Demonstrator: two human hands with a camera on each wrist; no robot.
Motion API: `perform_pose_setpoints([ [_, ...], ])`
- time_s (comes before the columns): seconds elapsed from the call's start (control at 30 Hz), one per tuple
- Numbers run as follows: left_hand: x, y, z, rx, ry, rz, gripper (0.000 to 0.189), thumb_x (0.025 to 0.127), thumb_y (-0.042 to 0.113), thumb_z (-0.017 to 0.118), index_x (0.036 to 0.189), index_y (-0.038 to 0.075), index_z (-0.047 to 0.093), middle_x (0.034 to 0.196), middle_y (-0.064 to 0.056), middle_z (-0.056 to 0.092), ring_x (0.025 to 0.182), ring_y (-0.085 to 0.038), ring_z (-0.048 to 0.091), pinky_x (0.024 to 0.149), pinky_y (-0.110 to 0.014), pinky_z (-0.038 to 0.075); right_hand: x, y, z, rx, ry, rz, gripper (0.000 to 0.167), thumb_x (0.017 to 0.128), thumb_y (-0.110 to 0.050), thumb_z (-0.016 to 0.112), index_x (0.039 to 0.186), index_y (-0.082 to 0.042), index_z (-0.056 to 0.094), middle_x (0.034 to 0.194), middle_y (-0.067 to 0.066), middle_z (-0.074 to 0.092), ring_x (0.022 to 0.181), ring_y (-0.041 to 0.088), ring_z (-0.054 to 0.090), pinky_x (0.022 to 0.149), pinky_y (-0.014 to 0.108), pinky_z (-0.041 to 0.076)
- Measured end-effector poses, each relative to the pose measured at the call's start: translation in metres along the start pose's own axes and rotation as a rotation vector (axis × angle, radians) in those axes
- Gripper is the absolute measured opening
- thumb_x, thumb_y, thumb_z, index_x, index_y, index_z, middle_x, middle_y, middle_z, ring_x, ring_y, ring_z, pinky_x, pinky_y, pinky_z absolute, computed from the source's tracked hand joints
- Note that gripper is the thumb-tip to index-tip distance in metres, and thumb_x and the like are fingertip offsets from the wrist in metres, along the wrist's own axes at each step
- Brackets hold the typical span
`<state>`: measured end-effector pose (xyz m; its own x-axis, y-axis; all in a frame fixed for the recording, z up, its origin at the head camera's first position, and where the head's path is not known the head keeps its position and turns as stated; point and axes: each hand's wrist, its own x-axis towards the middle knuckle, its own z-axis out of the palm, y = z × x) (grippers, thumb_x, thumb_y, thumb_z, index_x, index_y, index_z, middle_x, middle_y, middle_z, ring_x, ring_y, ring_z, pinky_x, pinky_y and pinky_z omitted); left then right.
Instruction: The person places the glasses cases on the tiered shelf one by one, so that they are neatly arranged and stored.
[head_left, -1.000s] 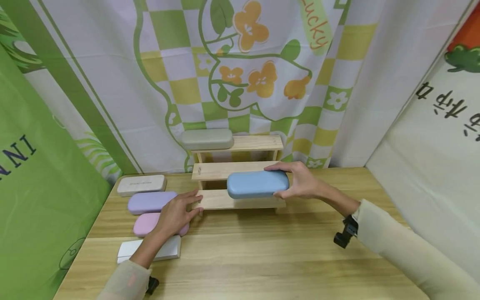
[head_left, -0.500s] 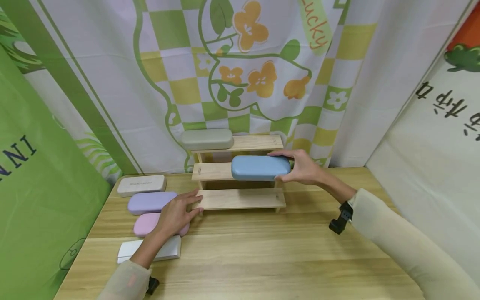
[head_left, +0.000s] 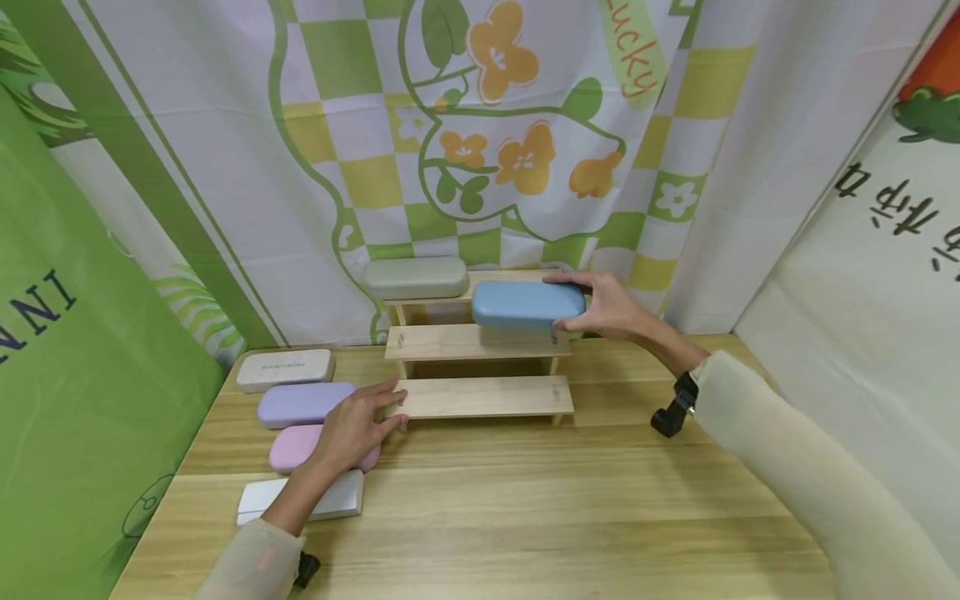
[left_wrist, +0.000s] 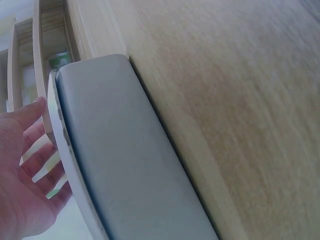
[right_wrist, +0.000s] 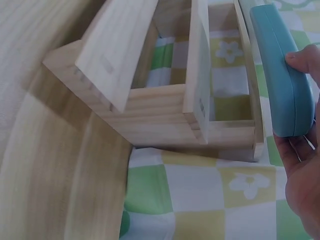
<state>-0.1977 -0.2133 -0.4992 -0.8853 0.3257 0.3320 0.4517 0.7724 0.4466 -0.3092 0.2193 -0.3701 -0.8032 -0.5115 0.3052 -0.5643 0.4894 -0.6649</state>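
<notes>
My right hand (head_left: pixel 611 304) grips a blue glasses case (head_left: pixel 528 304) at its right end, thumb on one long side and fingers on the other. In the head view the case overlaps the top board's front edge; in the right wrist view the blue case (right_wrist: pixel 282 75) is beside the top tier. A three-tier wooden stand (head_left: pixel 487 396) sits on the table. At the left end of its lowest board, my left hand (head_left: pixel 352 429) rests with fingers extended and fingertips at the board. A grey-green glasses case (head_left: pixel 416 277) lies on the top board's left half.
Left of the stand, a white case (head_left: pixel 285 369), a purple case (head_left: pixel 303 404), a pink case (head_left: pixel 292 448) and a silver-white case (head_left: pixel 341 496) lie in a column, the last two partly behind my left arm. A patterned curtain (head_left: pixel 510 192) hangs behind the stand.
My right hand has carried the blue case upward and slightly right, from in front of the lower boards to the top board's height. The left hand has stayed on the lowest board.
</notes>
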Motion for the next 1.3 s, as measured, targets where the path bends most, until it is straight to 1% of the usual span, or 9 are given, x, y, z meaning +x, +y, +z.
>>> perform_pose_setpoints([
  [0.1,0.000,0.000,0.000,0.002,0.000,-0.003,0.044,0.090,0.026,0.086,0.129,0.009,0.076,0.147,-0.015,0.064,0.130,-0.042,0.063,0.090,-0.061,0.059,0.006,0.000,-0.002,-0.007,0.000,0.011,0.071,0.079,-0.013,0.091,0.144,-0.004,0.065,0.153,0.024,0.056,0.130,0.041,0.061,0.098,0.050,0.053],
  [0.17,0.000,0.000,0.000,0.003,-0.002,-0.005,0.044,0.090,0.026,0.086,0.130,0.009,0.076,0.147,-0.015,0.063,0.131,-0.042,0.063,0.090,-0.061,0.059,0.009,0.002,-0.003,-0.008,-0.001,0.021,0.071,0.079,-0.013,0.091,0.144,-0.004,0.065,0.150,0.023,0.059,0.123,0.039,0.063,0.096,0.048,0.053],
  [0.3,0.000,0.000,0.001,0.009,-0.007,-0.009,0.044,0.090,0.027,0.086,0.130,0.009,0.076,0.148,-0.015,0.063,0.131,-0.042,0.062,0.090,-0.060,0.059,0.017,0.006,-0.005,-0.005,0.006,0.042,0.071,0.078,-0.014,0.090,0.144,-0.003,0.065,0.141,0.024,0.064,0.117,0.037,0.064,0.094,0.040,0.052],
  [0.43,0.000,-0.001,0.001,0.012,-0.007,-0.013,0.044,0.090,0.028,0.086,0.130,0.010,0.076,0.148,-0.014,0.063,0.131,-0.041,0.063,0.089,-0.060,0.060,0.023,0.008,-0.006,-0.017,0.009,0.061,0.071,0.078,-0.015,0.089,0.144,-0.003,0.064,0.137,0.025,0.065,0.115,0.037,0.063,0.092,0.041,0.052],
  [0.6,0.000,-0.002,0.001,0.015,-0.007,-0.008,0.044,0.090,0.028,0.086,0.130,0.010,0.077,0.148,-0.014,0.063,0.131,-0.041,0.063,0.090,-0.060,0.059,0.031,0.011,-0.007,-0.027,0.005,0.088,0.068,0.081,-0.016,0.088,0.144,-0.006,0.064,0.141,0.024,0.064,0.118,0.037,0.062,0.096,0.049,0.051],
  [0.73,0.000,-0.002,0.002,0.016,-0.009,-0.008,0.044,0.091,0.028,0.086,0.130,0.010,0.076,0.148,-0.014,0.063,0.132,-0.041,0.063,0.091,-0.059,0.059,0.038,0.014,-0.008,-0.015,0.004,0.114,0.068,0.082,-0.013,0.088,0.145,-0.006,0.064,0.144,0.023,0.062,0.120,0.037,0.061,0.099,0.051,0.050],
  [1.03,0.000,-0.002,0.002,0.016,-0.011,-0.015,0.044,0.091,0.028,0.086,0.130,0.010,0.077,0.148,-0.014,0.063,0.132,-0.041,0.062,0.093,-0.060,0.058,0.048,0.019,-0.010,-0.005,-0.042,0.157,0.070,0.083,-0.015,0.086,0.148,-0.007,0.061,0.146,0.022,0.059,0.119,0.037,0.059,0.099,0.049,0.048],
  [1.13,0.000,-0.002,0.001,0.014,-0.007,-0.014,0.044,0.091,0.028,0.086,0.130,0.010,0.077,0.148,-0.014,0.063,0.132,-0.041,0.062,0.094,-0.061,0.057,0.052,0.019,-0.012,-0.008,-0.065,0.160,0.070,0.085,-0.016,0.085,0.150,-0.008,0.060,0.148,0.022,0.057,0.118,0.036,0.059,0.098,0.048,0.048],
  [1.3,0.000,-0.002,0.001,0.012,-0.010,-0.018,0.044,0.091,0.028,0.086,0.130,0.010,0.076,0.148,-0.014,0.063,0.132,-0.041,0.062,0.095,-0.061,0.057,0.056,0.020,-0.015,-0.023,-0.072,0.153,0.068,0.084,-0.015,0.085,0.148,-0.010,0.062,0.147,0.021,0.059,0.115,0.035,0.059,0.097,0.045,0.047],
])
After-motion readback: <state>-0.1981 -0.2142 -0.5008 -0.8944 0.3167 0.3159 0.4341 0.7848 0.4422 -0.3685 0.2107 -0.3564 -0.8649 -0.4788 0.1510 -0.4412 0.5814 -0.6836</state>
